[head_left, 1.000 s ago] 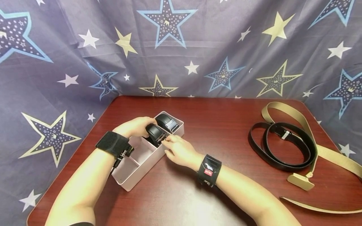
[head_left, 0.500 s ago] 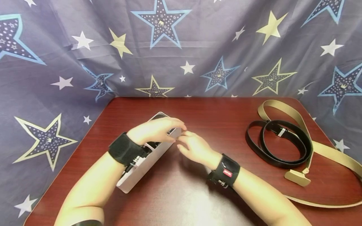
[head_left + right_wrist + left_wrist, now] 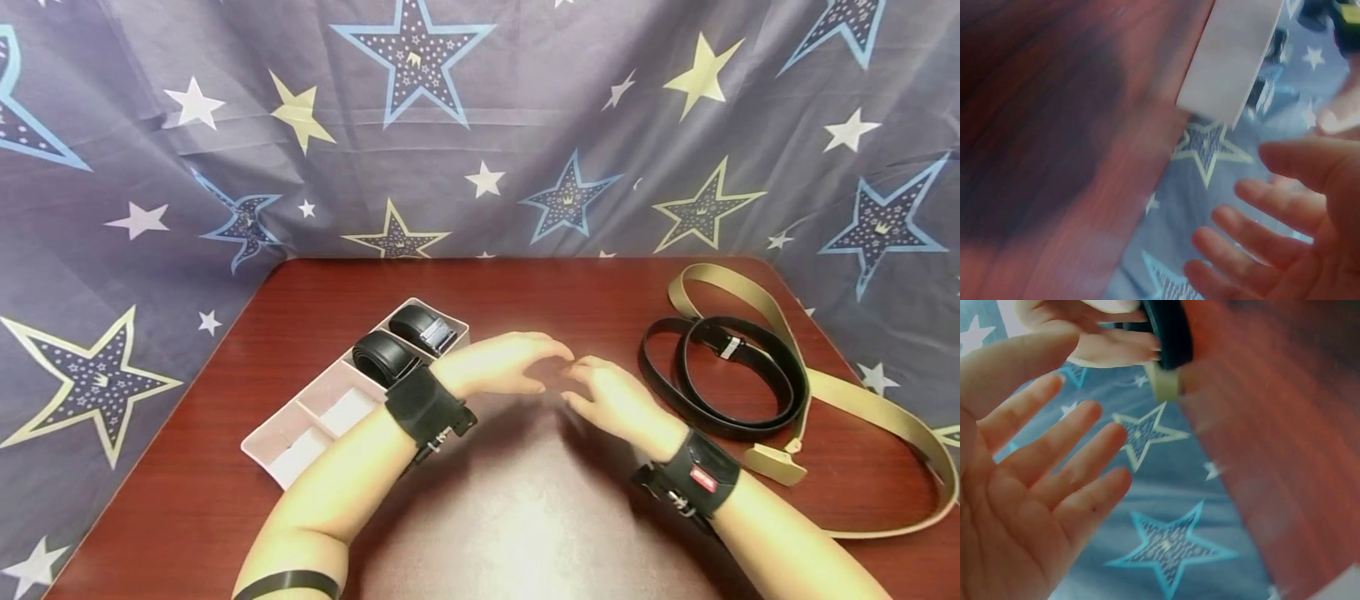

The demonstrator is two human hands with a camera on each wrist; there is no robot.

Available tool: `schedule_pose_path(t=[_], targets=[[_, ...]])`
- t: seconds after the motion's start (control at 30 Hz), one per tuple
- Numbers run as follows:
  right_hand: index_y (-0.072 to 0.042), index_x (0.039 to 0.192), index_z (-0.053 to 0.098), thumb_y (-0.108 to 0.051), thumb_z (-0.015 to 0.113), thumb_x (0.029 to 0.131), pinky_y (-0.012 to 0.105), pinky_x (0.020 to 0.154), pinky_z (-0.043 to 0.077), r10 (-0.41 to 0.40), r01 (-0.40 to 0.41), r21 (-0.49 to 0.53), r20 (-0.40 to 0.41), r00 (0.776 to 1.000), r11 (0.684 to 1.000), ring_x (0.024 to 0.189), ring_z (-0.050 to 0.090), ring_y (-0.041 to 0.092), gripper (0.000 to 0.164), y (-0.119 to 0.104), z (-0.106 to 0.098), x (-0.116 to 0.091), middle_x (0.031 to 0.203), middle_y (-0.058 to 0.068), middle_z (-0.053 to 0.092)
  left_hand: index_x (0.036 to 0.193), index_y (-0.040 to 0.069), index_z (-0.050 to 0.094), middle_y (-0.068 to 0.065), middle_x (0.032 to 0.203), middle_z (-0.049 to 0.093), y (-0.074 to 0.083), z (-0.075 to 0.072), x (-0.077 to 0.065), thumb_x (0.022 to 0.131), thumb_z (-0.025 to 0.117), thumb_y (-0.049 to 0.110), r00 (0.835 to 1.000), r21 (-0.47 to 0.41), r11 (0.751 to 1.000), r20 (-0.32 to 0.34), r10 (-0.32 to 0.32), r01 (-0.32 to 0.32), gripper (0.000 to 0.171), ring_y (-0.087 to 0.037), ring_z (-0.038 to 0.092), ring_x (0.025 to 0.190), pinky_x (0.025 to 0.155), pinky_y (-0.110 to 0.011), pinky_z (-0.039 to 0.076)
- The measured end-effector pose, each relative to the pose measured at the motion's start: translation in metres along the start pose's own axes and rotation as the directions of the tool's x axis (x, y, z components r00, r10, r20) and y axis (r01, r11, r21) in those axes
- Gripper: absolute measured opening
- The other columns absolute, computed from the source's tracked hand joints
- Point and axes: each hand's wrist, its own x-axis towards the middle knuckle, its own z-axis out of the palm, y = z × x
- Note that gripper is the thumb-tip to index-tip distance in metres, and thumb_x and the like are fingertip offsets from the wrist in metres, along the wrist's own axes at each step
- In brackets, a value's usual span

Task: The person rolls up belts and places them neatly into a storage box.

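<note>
Both hands hover over the middle of the table with nothing in them. My left hand (image 3: 506,364) has its fingers spread and relaxed, and the left wrist view shows its bare palm (image 3: 1016,519). Facing it, fingertips close to the other hand's, is my right hand (image 3: 626,408), also with loose fingers. To the left stands a pale pink divided box (image 3: 292,408). A black belt rolled up with a silver buckle (image 3: 422,327) fills its far compartment, and a second rolled black belt (image 3: 382,357) sits in the one before it. The left forearm covers part of the box.
At the right lies a loosely coiled black belt (image 3: 797,379) on top of a tan web belt (image 3: 847,396) with a flat buckle (image 3: 775,464). The tan belt's loops spread toward the table's right edge. A star-patterned cloth (image 3: 517,108) hangs behind the reddish-brown table (image 3: 562,292).
The left hand has let go of the rolled belt in the box and moved right, over the table. The right hand has drawn away from the box to the right. Both rolled belts stay in the box.
</note>
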Motion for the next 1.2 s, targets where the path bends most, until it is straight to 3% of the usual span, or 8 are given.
schedule_pose_path(t=[0.17, 0.27, 0.5, 0.67, 0.73, 0.9, 1.03, 1.2], targets=[[0.002, 0.116, 0.073, -0.015, 0.076, 0.088, 0.052, 0.092, 0.055, 0.112, -0.112, -0.004, 0.030, 0.993, 0.994, 0.105, 0.070, 0.036, 0.032, 0.021, -0.024, -0.021, 0.110, 0.018, 0.073, 0.138, 0.003, 0.060, -0.012, 0.139, 0.065, -0.001, 0.020, 0.024, 0.092, 0.073, 0.012, 0.999, -0.036, 0.999, -0.041, 0.001, -0.003, 0.049, -0.026, 0.057, 0.135, 0.118, -0.035, 0.040], [0.004, 0.117, 0.072, -0.017, 0.078, 0.087, 0.055, 0.091, 0.053, 0.212, -0.211, -0.020, 0.053, 0.976, 0.977, 0.107, 0.068, 0.041, 0.037, 0.038, -0.037, -0.031, 0.112, 0.023, 0.072, 0.138, 0.004, 0.061, -0.011, 0.138, 0.065, 0.002, 0.027, 0.038, 0.093, 0.073, 0.014, 0.999, -0.066, 0.998, -0.054, 0.004, -0.007, 0.048, -0.025, 0.056, 0.135, 0.119, -0.033, 0.038], [0.009, 0.120, 0.067, -0.018, 0.078, 0.086, 0.060, 0.086, 0.051, 0.437, -0.435, -0.047, 0.083, 0.896, 0.899, 0.102, 0.065, 0.046, 0.045, 0.069, -0.048, -0.047, 0.111, 0.030, 0.068, 0.137, 0.005, 0.062, -0.010, 0.137, 0.065, 0.016, 0.045, 0.072, 0.094, 0.074, 0.019, 0.999, -0.122, 0.992, -0.035, 0.004, -0.008, 0.047, -0.022, 0.056, 0.134, 0.118, -0.028, 0.037], [0.014, 0.119, 0.058, -0.015, 0.078, 0.085, 0.060, 0.082, 0.050, 0.508, -0.507, -0.045, 0.038, 0.860, 0.861, 0.098, 0.063, 0.050, 0.049, 0.078, -0.046, -0.052, 0.109, 0.035, 0.064, 0.137, 0.008, 0.063, -0.008, 0.138, 0.064, 0.021, 0.061, 0.097, 0.095, 0.074, 0.023, 0.999, -0.052, 0.998, -0.019, -0.038, 0.037, 0.046, -0.020, 0.056, 0.134, 0.117, -0.025, 0.037], [0.014, 0.116, 0.055, -0.015, 0.078, 0.084, 0.058, 0.078, 0.049, 0.543, -0.541, -0.049, 0.051, 0.838, 0.840, 0.093, 0.063, 0.050, 0.049, 0.080, -0.045, -0.054, 0.103, 0.034, 0.064, 0.138, 0.011, 0.063, -0.006, 0.140, 0.064, 0.014, 0.078, 0.113, 0.097, 0.072, 0.030, 0.998, 0.003, 0.999, -0.036, -0.048, 0.048, 0.046, -0.019, 0.056, 0.136, 0.118, -0.026, 0.036], [0.011, 0.107, 0.057, -0.016, 0.078, 0.082, 0.054, 0.074, 0.050, 0.590, -0.585, -0.074, 0.131, 0.797, 0.808, 0.086, 0.065, 0.045, 0.042, 0.084, -0.046, -0.056, 0.093, 0.028, 0.067, 0.138, 0.012, 0.064, -0.004, 0.140, 0.065, 0.021, 0.096, 0.133, 0.102, 0.064, 0.029, 0.998, 0.169, 0.985, -0.060, -0.014, 0.024, 0.040, -0.018, 0.056, 0.136, 0.120, -0.027, 0.035], [0.003, 0.089, 0.065, -0.015, 0.077, 0.083, 0.047, 0.067, 0.047, 0.602, -0.595, -0.098, 0.185, 0.777, 0.798, 0.077, 0.062, 0.034, 0.023, 0.087, -0.046, -0.057, 0.083, 0.019, 0.067, 0.141, 0.013, 0.062, 0.000, 0.142, 0.065, 0.035, 0.097, 0.137, 0.103, 0.061, 0.018, 0.999, 0.263, 0.964, -0.031, -0.019, 0.027, 0.038, -0.015, 0.054, 0.140, 0.121, -0.023, 0.032], [-0.001, 0.085, 0.066, -0.015, 0.076, 0.083, 0.047, 0.063, 0.048, 0.633, -0.622, -0.125, 0.213, 0.744, 0.773, 0.075, 0.063, 0.033, 0.017, 0.089, -0.047, -0.058, 0.082, 0.019, 0.068, 0.139, 0.017, 0.064, 0.005, 0.139, 0.067, 0.037, 0.103, 0.142, 0.102, 0.060, 0.013, 0.998, 0.281, 0.958, -0.001, -0.058, 0.056, 0.038, -0.012, 0.054, 0.140, 0.119, -0.019, 0.034]])
